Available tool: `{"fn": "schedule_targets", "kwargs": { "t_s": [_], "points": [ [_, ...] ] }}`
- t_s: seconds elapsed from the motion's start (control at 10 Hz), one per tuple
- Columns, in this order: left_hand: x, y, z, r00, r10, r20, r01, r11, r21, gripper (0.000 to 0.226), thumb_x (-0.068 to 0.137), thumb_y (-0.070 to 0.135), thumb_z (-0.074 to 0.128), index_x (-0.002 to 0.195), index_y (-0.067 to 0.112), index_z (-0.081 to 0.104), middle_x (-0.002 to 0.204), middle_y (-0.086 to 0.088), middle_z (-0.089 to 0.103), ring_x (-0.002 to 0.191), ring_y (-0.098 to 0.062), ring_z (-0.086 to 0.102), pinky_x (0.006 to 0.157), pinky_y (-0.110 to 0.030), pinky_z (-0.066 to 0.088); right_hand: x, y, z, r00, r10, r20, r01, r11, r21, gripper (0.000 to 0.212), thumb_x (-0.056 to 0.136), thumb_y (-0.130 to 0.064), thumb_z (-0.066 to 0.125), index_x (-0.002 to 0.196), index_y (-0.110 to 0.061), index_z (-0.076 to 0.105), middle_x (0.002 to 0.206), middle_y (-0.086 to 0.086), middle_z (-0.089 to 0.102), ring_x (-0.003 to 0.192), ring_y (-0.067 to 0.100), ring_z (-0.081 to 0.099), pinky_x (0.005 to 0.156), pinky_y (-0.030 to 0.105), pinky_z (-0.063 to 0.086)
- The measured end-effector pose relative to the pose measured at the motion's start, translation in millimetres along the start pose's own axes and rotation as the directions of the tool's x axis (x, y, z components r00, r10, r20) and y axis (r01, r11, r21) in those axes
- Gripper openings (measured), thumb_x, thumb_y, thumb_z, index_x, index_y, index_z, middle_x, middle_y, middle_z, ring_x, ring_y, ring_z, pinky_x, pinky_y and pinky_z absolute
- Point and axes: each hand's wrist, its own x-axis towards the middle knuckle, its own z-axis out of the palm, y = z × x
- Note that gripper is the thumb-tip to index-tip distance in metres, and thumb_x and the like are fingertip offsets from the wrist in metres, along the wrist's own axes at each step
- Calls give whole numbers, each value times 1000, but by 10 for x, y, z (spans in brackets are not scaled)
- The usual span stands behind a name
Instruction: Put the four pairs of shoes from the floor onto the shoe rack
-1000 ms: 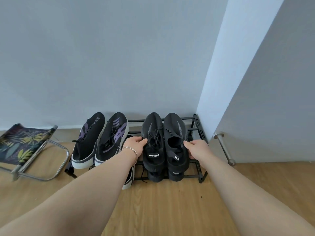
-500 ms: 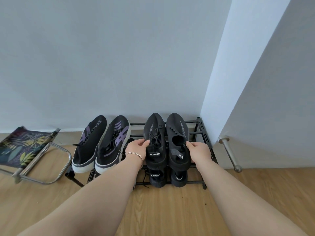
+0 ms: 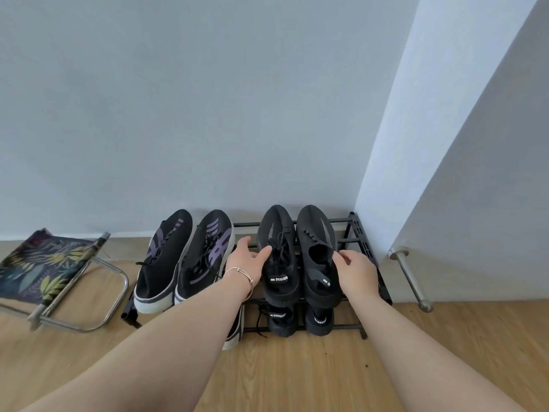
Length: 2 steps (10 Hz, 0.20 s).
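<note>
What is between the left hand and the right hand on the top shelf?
In the head view, the all-black pair of shoes sits between the left hand and right hand, on the rack.

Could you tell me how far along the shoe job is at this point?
Nearly done: the striped pair sits on the rack's top tier, and a black pair below. The left hand and right hand rest on the top black pair. The fourth pair is mostly hidden below.

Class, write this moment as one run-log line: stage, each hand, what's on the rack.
stage: settling top-right pair | left hand: open beside black pair | right hand: fingers on it | shoe rack: both tiers hold shoes
</note>
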Motion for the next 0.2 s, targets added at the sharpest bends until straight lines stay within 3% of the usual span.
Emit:
{"fn": "schedule_targets", "kwargs": {
  "t_s": [0.1, 0.2],
  "points": [
    [-37, 197, -172, 994, 106, 9, -107, 988, 110, 74, 92, 48, 57, 152, 19, 26, 112, -2, 67, 98, -23, 63, 87, -36, 50, -127, -216, -74, 989, -99, -109, 88, 991, -102, 33, 101, -34, 51, 121, -12, 64, 111, 5, 62, 89, 20, 54, 73, 34, 46],
    [-113, 366, -392, 987, 155, 34, -158, 958, 240, 73, 95, 49, 52, 154, 19, 21, 117, -9, 67, 97, -26, 66, 83, -37, 53, -244, -496, -144, 967, -185, -178, 143, 964, -226, 36, 97, -36, 55, 127, -16, 58, 115, 2, 61, 101, 22, 56, 71, 33, 46]
  ]
}}
